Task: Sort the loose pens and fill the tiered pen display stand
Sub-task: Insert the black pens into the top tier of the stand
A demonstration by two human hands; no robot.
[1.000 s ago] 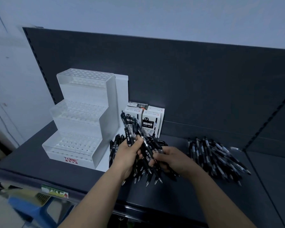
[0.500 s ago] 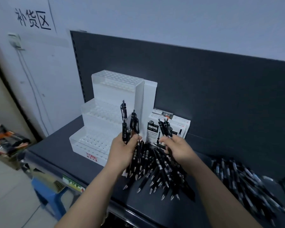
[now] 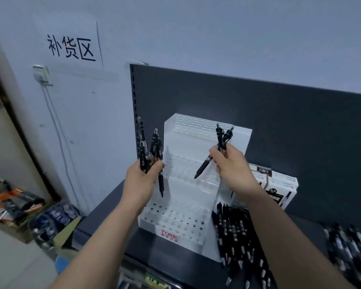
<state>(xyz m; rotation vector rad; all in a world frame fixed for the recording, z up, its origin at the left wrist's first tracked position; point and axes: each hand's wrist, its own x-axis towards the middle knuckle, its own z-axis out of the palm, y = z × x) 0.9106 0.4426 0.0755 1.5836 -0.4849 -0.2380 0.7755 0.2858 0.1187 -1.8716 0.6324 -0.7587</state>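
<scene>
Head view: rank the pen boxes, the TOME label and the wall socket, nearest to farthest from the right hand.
1. Pen boxes, just right of the right hand.
2. TOME label, below and to the left.
3. Wall socket, far left on the wall.

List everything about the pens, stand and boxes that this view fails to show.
All in the head view:
- Number of pens gripped by the left hand and right hand: they overlap, fingers cover them.
- Far pen pile: motion-blurred, cut off by the right edge.
- Print on the pen boxes: too small, partly behind the right forearm.
- Middle tier of the display stand: partly behind the right hand.
</scene>
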